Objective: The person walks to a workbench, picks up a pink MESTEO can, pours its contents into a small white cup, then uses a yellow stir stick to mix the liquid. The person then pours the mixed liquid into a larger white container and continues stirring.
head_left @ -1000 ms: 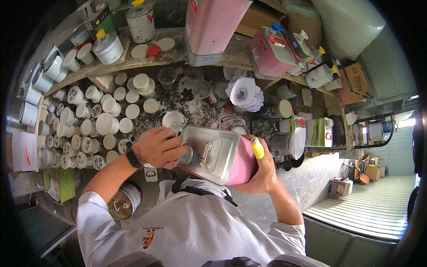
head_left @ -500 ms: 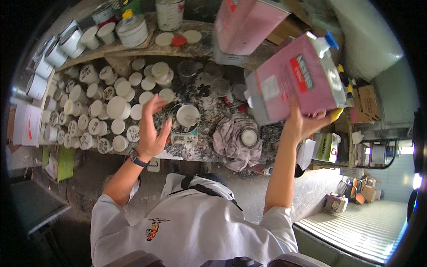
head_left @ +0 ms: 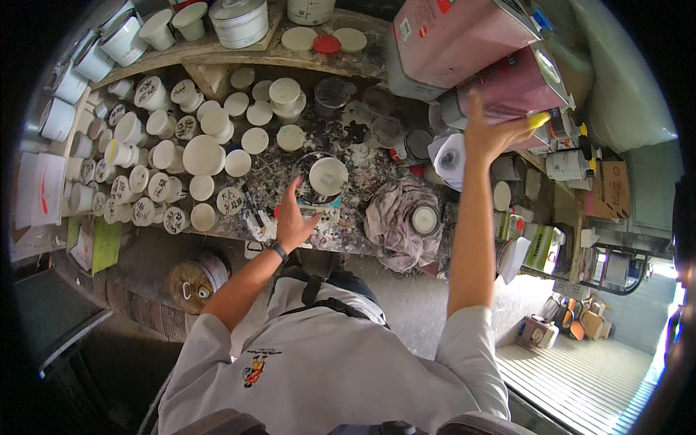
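My right hand (head_left: 493, 134) reaches up to the right against a pink rectangular metal can (head_left: 507, 83), thumb on its face and fingers along its lower side. Something yellow covers one fingertip. This can leans beside a larger pink can (head_left: 442, 43) on the upper shelf. My left hand (head_left: 296, 226) hovers over the bench's front edge with fingers apart, holding nothing. Just beyond it, a round pale container (head_left: 328, 177) rests on a dark round base. A crumpled grey-pink rag (head_left: 395, 228) lies to the right, with a small white-topped tin (head_left: 425, 220) on it.
Several white lidded tubs (head_left: 204, 155) crowd the bench's left side, some with marks on their lids. Tins and pots (head_left: 123, 40) line the shelf behind. A white funnel-like piece (head_left: 449, 161) stands below the pink cans. A rusty-topped drum (head_left: 197, 284) is on the floor.
My right hand has moved the pink can up and back, next to the larger one. Its blue cap has gone from plain view. My left hand has shifted right and lower, fingers still apart.
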`<state>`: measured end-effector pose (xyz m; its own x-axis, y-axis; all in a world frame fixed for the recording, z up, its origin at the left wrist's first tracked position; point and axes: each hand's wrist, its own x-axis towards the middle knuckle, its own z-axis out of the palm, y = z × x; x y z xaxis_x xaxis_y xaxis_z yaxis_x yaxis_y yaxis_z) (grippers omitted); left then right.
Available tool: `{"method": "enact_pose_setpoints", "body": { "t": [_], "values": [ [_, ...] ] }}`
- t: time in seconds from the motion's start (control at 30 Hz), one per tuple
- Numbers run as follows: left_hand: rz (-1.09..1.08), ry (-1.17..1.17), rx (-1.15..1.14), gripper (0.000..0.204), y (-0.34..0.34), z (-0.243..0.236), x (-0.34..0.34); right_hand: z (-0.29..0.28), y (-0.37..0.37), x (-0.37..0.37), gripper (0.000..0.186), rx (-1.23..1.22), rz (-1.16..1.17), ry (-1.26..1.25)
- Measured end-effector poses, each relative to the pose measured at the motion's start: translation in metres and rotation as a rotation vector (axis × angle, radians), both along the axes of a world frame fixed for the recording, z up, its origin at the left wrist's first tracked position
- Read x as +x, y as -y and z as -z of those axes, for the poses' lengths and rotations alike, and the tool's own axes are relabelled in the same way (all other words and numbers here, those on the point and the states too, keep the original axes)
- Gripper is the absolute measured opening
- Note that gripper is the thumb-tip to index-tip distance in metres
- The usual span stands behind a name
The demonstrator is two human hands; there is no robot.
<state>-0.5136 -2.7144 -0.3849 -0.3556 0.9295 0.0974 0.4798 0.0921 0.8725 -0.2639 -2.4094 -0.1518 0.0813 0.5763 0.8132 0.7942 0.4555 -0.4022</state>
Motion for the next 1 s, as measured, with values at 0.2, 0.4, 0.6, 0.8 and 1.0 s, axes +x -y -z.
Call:
{"method": "enact_pose_setpoints", "body": {
  "t": [0.2,0.4,0.6,0.8,1.0],
  "values": [
    [0.032,-0.184,-0.114,0.101,-0.057,0.022,-0.005,0.160,0.185,-0.009,0.052,-0.860,-0.370,-0.460],
    [0.016,-0.245,0.010,0.089,-0.069,0.039,-0.010,0.201,0.224,-0.071,0.043,-1.069,-0.412,-0.466],
    [0.029,-0.216,0.053,0.085,-0.068,0.029,-0.015,0.142,0.198,-0.101,0.019,-0.721,-0.466,0.074],
    [0.027,-0.200,0.114,0.082,-0.065,0.002,-0.008,0.094,0.195,-0.080,0.015,-0.669,-0.551,0.365],
    [0.082,-0.181,0.177,0.087,-0.051,-0.026,0.001,0.065,0.201,-0.080,0.015,-0.636,-0.639,0.365]
  ]
}}
